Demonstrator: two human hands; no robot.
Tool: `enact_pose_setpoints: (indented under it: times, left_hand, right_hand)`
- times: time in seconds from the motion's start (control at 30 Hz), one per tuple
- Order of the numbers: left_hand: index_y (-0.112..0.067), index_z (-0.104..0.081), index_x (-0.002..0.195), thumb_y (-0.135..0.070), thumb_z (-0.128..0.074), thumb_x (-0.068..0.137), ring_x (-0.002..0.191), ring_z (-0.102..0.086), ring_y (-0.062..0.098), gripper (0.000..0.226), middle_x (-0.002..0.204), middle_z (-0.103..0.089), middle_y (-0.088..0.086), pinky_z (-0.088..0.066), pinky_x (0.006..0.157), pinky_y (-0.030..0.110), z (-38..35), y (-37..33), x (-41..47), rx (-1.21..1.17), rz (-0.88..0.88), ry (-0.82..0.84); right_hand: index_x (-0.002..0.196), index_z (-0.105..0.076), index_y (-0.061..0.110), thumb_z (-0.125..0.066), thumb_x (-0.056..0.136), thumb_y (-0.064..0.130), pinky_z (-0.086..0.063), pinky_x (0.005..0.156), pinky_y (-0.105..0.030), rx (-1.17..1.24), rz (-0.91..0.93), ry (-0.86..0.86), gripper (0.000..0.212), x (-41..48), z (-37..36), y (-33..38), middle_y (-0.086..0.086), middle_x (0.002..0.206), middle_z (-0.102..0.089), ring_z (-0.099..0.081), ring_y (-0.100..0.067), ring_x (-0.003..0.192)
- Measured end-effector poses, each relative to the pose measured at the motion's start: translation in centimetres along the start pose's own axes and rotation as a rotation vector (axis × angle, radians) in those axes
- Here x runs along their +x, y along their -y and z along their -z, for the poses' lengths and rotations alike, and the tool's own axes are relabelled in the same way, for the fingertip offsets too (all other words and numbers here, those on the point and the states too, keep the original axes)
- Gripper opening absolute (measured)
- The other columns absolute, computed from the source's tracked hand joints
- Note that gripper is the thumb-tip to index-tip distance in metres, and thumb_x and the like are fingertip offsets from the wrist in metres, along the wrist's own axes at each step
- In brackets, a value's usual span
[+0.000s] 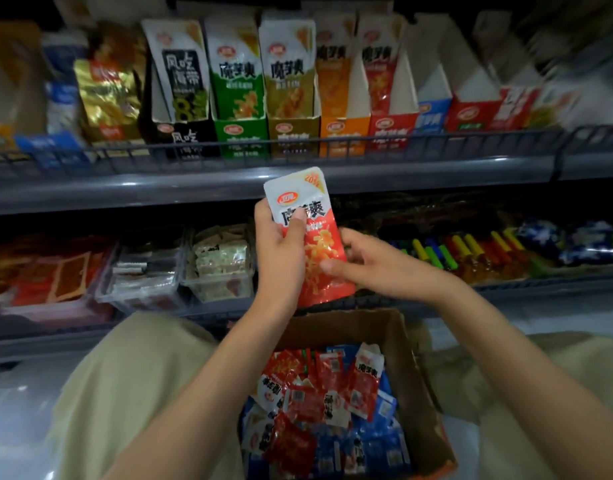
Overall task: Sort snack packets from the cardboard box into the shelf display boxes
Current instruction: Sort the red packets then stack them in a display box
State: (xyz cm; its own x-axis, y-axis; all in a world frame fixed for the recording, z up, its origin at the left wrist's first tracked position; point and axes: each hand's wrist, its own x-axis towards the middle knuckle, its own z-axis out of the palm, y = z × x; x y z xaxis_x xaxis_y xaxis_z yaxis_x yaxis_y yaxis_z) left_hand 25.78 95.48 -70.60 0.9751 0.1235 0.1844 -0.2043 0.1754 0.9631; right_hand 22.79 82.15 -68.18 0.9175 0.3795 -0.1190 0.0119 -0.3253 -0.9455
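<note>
We record a dim scene, darkest at 12 o'clock. The snack packet (320,237) at centre is best lit and sharp. Glare streaks the shelf rail (132,185) at 9 o'clock. Motion blur smears the display boxes (527,98) at 2 o'clock; edges bow.

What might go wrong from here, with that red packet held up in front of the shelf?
1. Wrong slot: the red display box stands right beside a similar orange display box, so the red packet might get misfiled.
2. A slip: the left hand and right hand hold the glossy packet by its sides; it may drop into the cardboard box.
3. That box, apparently resting between the knees, might tip during a reach upward.
</note>
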Motion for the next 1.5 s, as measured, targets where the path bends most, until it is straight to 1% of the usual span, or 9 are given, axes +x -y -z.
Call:
enact_pose_setpoints:
  times: [0.13,0.27,0.4,0.5,0.6,0.73,0.9,1.13,1.5]
  left_hand:
    - [-0.016,-0.043,0.116,-0.004,-0.048,0.097,0.097,-0.059,0.009,0.023,0.105,-0.059,-0.004,-0.049,0.083,0.023,-1.8,-0.3,-0.7,0.097,-0.143,0.142]
    - [-0.014,-0.043,0.119,-0.004,-0.048,0.096,0.095,-0.058,0.000,0.026,0.105,-0.057,-0.010,-0.046,0.079,0.015,-2.8,0.0,-1.5,0.178,-0.232,0.256]
    - [-0.014,-0.042,0.118,-0.013,-0.048,0.094,0.094,-0.056,-0.005,0.025,0.104,-0.056,-0.013,-0.044,0.078,0.011,-3.4,0.3,-1.6,0.178,-0.236,0.285]
    - [-0.013,-0.042,0.120,-0.020,-0.044,0.092,0.095,-0.056,-0.004,0.029,0.102,-0.056,-0.020,-0.043,0.078,0.011,-3.4,0.7,-1.2,0.218,-0.257,0.275]
    - [-0.016,-0.042,0.120,-0.023,-0.041,0.095,0.098,-0.056,0.000,0.026,0.101,-0.054,-0.030,-0.044,0.081,0.016,-3.3,0.7,-0.9,0.257,-0.324,0.282]
    - [-0.040,-0.032,0.124,-0.044,-0.037,0.095,0.115,-0.051,0.008,0.029,0.121,-0.051,-0.017,-0.045,0.096,0.033,-3.3,-1.7,0.3,0.373,-0.444,0.321]
    - [-0.025,-0.021,0.141,-0.042,-0.042,0.094,0.126,-0.037,0.012,0.054,0.134,-0.036,-0.001,-0.030,0.108,0.028,-4.5,-5.0,4.6,0.732,-0.754,0.267]
    - [-0.012,-0.051,0.123,-0.033,-0.040,0.088,0.123,-0.037,0.026,0.043,0.128,-0.051,0.011,-0.022,0.103,0.039,-9.2,-2.2,11.7,1.261,-0.920,0.178]
    - [-0.005,-0.059,0.119,-0.032,-0.043,0.090,0.111,-0.046,0.024,0.042,0.130,-0.056,0.012,-0.031,0.097,0.041,-10.8,2.1,13.2,1.363,-1.127,0.046]
  right_hand:
    - [0.130,-0.044,0.016,-0.051,0.095,0.025,-0.053,0.085,-0.039,0.001,0.006,-0.187,0.036,-0.2,1.8,0.6,-0.001,0.110,-0.066,-0.065,-0.015,0.099]
    - [0.123,-0.051,0.026,-0.057,0.092,0.015,-0.055,0.079,-0.025,0.017,0.055,-0.267,0.033,-1.3,2.2,-0.7,0.004,0.110,-0.068,-0.066,-0.008,0.098]
    - [0.115,-0.055,0.019,-0.055,0.095,0.018,-0.037,0.043,-0.011,0.111,-0.010,-0.270,0.021,-1.7,2.7,0.0,0.015,0.056,-0.061,-0.054,0.001,0.046]
    - [0.112,-0.053,0.023,-0.058,0.093,0.022,-0.030,0.037,-0.016,0.078,-0.035,-0.291,0.019,-1.4,3.0,0.5,0.012,0.047,-0.057,-0.047,-0.002,0.037]
    - [0.104,-0.053,0.029,-0.059,0.092,0.015,-0.034,0.038,-0.016,0.006,0.030,-0.332,0.019,-1.2,3.0,1.2,0.009,0.052,-0.063,-0.049,-0.003,0.036]
    - [0.096,-0.061,0.024,-0.063,0.089,0.012,-0.042,0.046,-0.020,0.002,0.212,-0.532,0.014,-0.7,4.2,3.3,-0.006,0.066,-0.069,-0.050,-0.007,0.038]
    - [0.092,-0.055,0.018,-0.060,0.092,0.015,-0.045,0.048,-0.018,0.142,0.507,-0.803,0.006,0.1,8.3,7.3,0.000,0.066,-0.065,-0.060,-0.008,0.050]
    - [0.092,-0.048,0.029,-0.055,0.095,0.015,-0.053,0.063,-0.020,0.227,0.625,-0.933,0.016,4.2,15.1,7.7,0.001,0.083,-0.065,-0.068,-0.011,0.069]
    - [0.089,-0.046,0.030,-0.056,0.094,0.013,-0.042,0.050,-0.016,0.070,0.725,-0.914,0.020,10.2,22.4,6.0,0.011,0.066,-0.058,-0.051,-0.001,0.046]
